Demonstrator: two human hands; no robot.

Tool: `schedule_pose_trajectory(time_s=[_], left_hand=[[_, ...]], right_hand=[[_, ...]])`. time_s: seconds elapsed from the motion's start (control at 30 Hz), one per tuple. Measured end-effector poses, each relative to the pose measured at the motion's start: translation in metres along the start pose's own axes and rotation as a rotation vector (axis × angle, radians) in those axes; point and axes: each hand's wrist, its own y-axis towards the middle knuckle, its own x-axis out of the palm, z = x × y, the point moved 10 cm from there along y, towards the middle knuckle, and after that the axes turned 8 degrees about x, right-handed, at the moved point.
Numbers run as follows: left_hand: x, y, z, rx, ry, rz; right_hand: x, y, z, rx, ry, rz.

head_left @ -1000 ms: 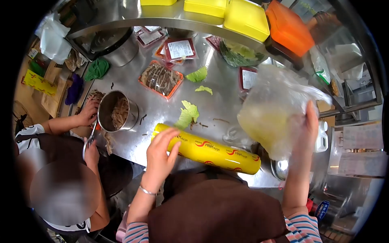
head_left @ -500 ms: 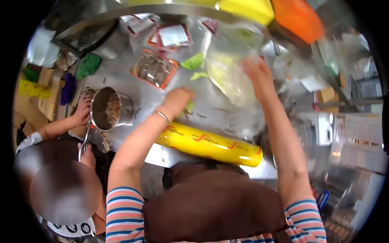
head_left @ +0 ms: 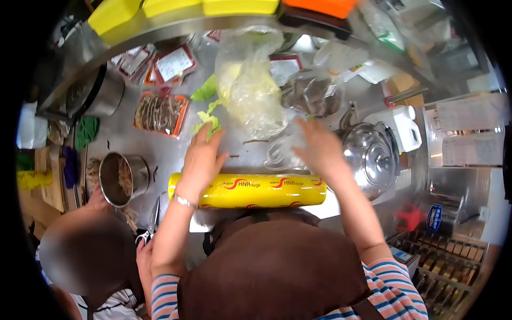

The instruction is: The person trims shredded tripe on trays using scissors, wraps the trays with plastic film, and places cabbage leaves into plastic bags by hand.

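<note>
My left hand [head_left: 202, 162] has its fingers stretched forward and thumb apart, the fingertips at a torn pale-green lettuce leaf [head_left: 209, 120]. Whether they touch the leaf I cannot tell. My right hand [head_left: 322, 149], slightly blurred, is open over the steel table beside a crumpled clear plastic bag [head_left: 284, 152]. Beyond the hands lies a larger clear bag with pale leafy greens [head_left: 248, 98] inside. Another green leaf [head_left: 204, 89] rests left of that bag. A yellow roll of wrap [head_left: 256, 190] lies across the table's near edge, below both hands.
An orange tray of wrapped dark slices [head_left: 160, 113] sits at left. A steel kettle [head_left: 370, 160] and a white jug [head_left: 402, 128] stand at right. A co-worker at left holds scissors [head_left: 152, 221] near a steel pot [head_left: 124, 178]. A shelf edge [head_left: 213, 24] crosses the back.
The view has shifted right. My right hand has left the bag of greens and come back nearer me. My left hand has moved forward, clear of the roll's far side. The co-worker's scissors have shifted.
</note>
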Motion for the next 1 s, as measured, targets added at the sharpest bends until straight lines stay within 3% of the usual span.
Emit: schedule_pose_trajectory(time_s=[0.07,0.17,0.23,0.27,0.33,0.37,0.43,0.47,0.53,0.6,0.7,0.83,0.9,1.0], left_hand=[[-0.006,-0.017,0.02,0.033,-0.079,0.063],[0.001,-0.043,0.035,0.004,-0.141,0.067],[0.023,-0.064,0.039,0.038,-0.093,0.025],[0.03,-0.073,0.043,0.062,-0.058,-0.017],[0.013,-0.084,0.069,0.101,-0.01,0.015],[0.007,-0.088,0.082,0.147,0.028,0.026],[0.013,-0.1,0.079,0.145,0.009,0.033],[0.015,-0.105,0.077,0.138,-0.009,0.031],[0.015,-0.111,0.081,0.122,0.023,0.024],[0.021,-0.118,0.085,0.121,0.056,-0.011],[0.031,-0.128,0.083,0.118,0.036,-0.016],[0.035,-0.141,0.091,0.137,0.015,0.047],[0.039,-0.146,0.092,0.125,0.012,0.06],[0.037,-0.148,0.087,0.111,0.014,0.087]], right_hand=[[0.049,-0.009,0.021,0.163,0.032,-0.095],[0.093,0.0,0.034,0.116,-0.078,0.089],[0.125,0.012,0.016,-0.083,0.064,-0.225],[0.131,0.009,0.012,-0.093,0.067,-0.217],[0.144,-0.001,-0.011,-0.169,0.585,-0.391],[0.141,-0.007,-0.016,-0.174,0.58,-0.386],[0.118,-0.019,-0.029,-0.286,0.899,-0.294],[0.105,-0.028,-0.03,-0.289,0.898,-0.296],[0.06,-0.038,0.013,0.042,0.448,0.044],[0.103,-0.035,0.048,0.075,0.226,0.027],[0.123,-0.037,0.012,0.059,0.278,-0.101],[0.164,0.003,-0.097,-0.25,0.375,0.105],[0.154,-0.014,-0.169,-0.422,0.47,-0.203],[0.112,-0.007,-0.189,-0.522,0.683,-0.234]])
